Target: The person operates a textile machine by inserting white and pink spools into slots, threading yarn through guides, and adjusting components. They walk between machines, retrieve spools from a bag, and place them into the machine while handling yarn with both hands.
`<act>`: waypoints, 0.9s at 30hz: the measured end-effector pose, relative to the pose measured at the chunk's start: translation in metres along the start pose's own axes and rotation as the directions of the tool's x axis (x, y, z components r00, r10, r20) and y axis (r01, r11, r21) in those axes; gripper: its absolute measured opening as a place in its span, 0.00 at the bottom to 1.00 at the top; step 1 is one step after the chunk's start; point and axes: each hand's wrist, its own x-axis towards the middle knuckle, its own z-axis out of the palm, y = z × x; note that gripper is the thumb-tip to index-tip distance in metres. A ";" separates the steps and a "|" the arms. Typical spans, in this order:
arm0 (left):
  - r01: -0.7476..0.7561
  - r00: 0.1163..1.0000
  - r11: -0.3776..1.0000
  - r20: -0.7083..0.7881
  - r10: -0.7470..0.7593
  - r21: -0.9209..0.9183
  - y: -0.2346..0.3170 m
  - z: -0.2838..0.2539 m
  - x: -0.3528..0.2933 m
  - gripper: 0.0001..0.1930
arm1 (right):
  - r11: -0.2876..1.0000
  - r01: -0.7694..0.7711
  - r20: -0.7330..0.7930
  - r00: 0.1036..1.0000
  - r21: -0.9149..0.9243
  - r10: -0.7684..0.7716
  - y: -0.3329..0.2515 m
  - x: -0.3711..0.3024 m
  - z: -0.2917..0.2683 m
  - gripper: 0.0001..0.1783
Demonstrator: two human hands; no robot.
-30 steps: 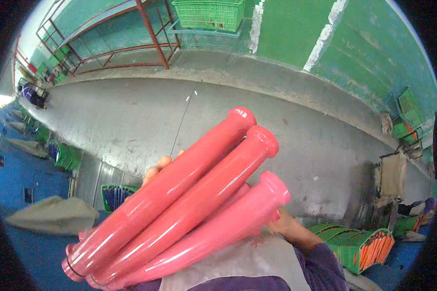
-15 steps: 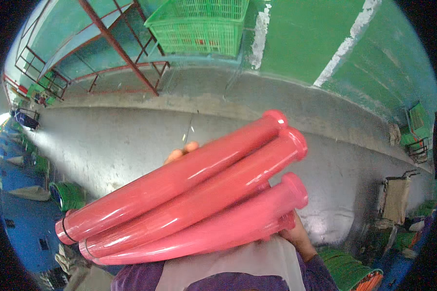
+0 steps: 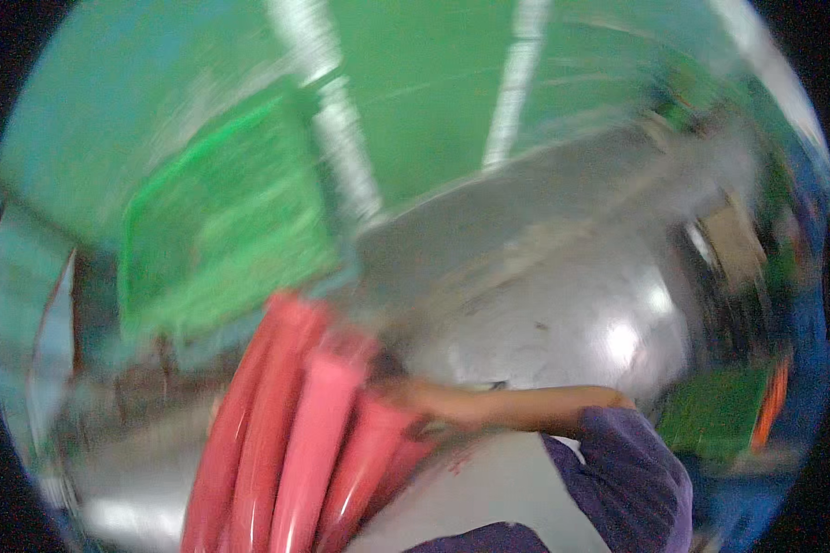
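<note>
Red and pink tubes (image 3: 306,442) are met on their right flank, near the upper end, by the right hand (image 3: 413,398); fingers blurred and partly hidden, so closure cannot be told. Left hand (image 3: 214,408) is hidden but for a skin-toned sliver at the opposite flank; grip cannot be told. Bundle is borne before the body, left of the right hand, the nearer one to the upper end; long axis runs up from the lower edge, leaning slightly right. Surfaces smooth, glossy, round in section. Soft purple sleeve (image 3: 636,461) and pale grey cloth (image 3: 489,479) are seen alongside. Beyond the upper end, up-left, a green crate (image 3: 231,221) is smeared by motion; farther out, sheen on grey floor (image 3: 544,332), white-striped green wall (image 3: 424,92).
</note>
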 end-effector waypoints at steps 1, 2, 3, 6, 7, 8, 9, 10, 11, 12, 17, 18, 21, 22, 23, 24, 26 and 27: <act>0.040 0.999 0.994 -0.027 -0.038 0.103 -0.004 -0.007 0.044 0.24 | 0.994 0.003 0.019 1.000 0.109 -0.006 -0.010 0.032 -0.009 0.35; 0.086 0.996 0.969 -0.057 -0.075 0.233 -0.010 -0.012 0.088 0.24 | 0.972 0.083 -0.048 0.996 0.219 -0.074 -0.025 0.062 -0.018 0.32; 0.133 0.990 0.923 -0.090 -0.107 0.362 -0.017 -0.014 0.129 0.24 | 0.963 0.136 -0.043 0.991 0.232 -0.130 -0.043 0.091 -0.025 0.33; 0.238 0.971 0.752 -0.124 -0.205 0.615 -0.034 -0.013 0.233 0.23 | 0.942 0.120 -0.090 0.991 0.312 -0.096 -0.122 0.167 -0.038 0.34; 0.261 0.963 0.695 -0.133 -0.233 0.670 -0.038 -0.013 0.260 0.23 | 0.925 0.168 -0.163 0.980 0.341 -0.119 -0.149 0.191 -0.043 0.35; 0.264 0.960 0.649 -0.126 -0.252 0.713 -0.043 -0.013 0.286 0.22 | 0.883 0.272 -0.222 0.955 0.383 -0.198 -0.174 0.215 -0.050 0.36; 0.267 0.954 0.606 -0.118 -0.274 0.749 -0.046 -0.012 0.308 0.22 | 0.840 0.287 -0.291 0.943 0.461 -0.163 -0.195 0.239 -0.059 0.34; 0.263 0.950 0.567 -0.108 -0.292 0.781 -0.050 -0.013 0.325 0.22 | 0.791 0.315 -0.313 0.935 0.525 -0.165 -0.211 0.261 -0.070 0.32; 0.261 0.944 0.530 -0.098 -0.316 0.807 -0.055 -0.012 0.338 0.22 | 0.836 0.389 -0.415 0.884 0.388 -0.218 -0.222 0.280 -0.084 0.30; 0.253 0.940 0.491 -0.092 -0.328 0.833 -0.057 -0.011 0.352 0.21 | 0.872 0.431 -0.480 0.831 0.233 -0.282 -0.228 0.295 -0.099 0.28; 0.179 0.928 0.330 -0.047 -0.371 0.927 -0.075 0.003 0.401 0.20 | 0.937 0.344 -0.643 0.706 -0.054 -0.296 -0.188 0.280 -0.157 0.20; 0.162 0.923 0.307 -0.034 -0.383 0.938 -0.079 0.009 0.405 0.20 | 0.931 0.344 -0.669 0.665 -0.119 -0.332 -0.167 0.259 -0.164 0.19; 0.114 0.894 0.247 0.009 -0.448 0.962 -0.099 0.030 0.401 0.19 | 0.960 0.272 -0.824 0.528 -0.064 -0.205 -0.085 0.175 -0.172 0.19; 0.105 0.873 0.223 0.017 -0.487 0.969 -0.106 0.038 0.393 0.18 | 0.969 0.217 -0.897 0.398 -0.115 -0.195 -0.054 0.144 -0.168 0.20; 0.097 0.852 0.206 0.026 -0.523 0.974 -0.118 0.048 0.381 0.18 | 0.989 0.145 -0.951 0.307 0.009 -0.036 -0.020 0.113 -0.161 0.19; 0.089 0.810 0.179 0.034 -0.586 0.980 -0.131 0.058 0.366 0.18 | 0.985 0.159 -0.968 0.248 0.069 0.028 0.014 0.082 -0.151 0.18; 0.049 0.684 0.127 0.060 -0.727 0.991 -0.163 0.079 0.326 0.17 | 0.943 0.230 -0.967 0.132 0.242 0.216 0.087 0.026 -0.124 0.18; -0.013 0.576 0.099 0.089 -0.812 0.995 -0.181 0.091 0.302 0.17 | 0.902 0.291 -0.947 0.128 0.319 0.294 0.124 0.000 -0.107 0.17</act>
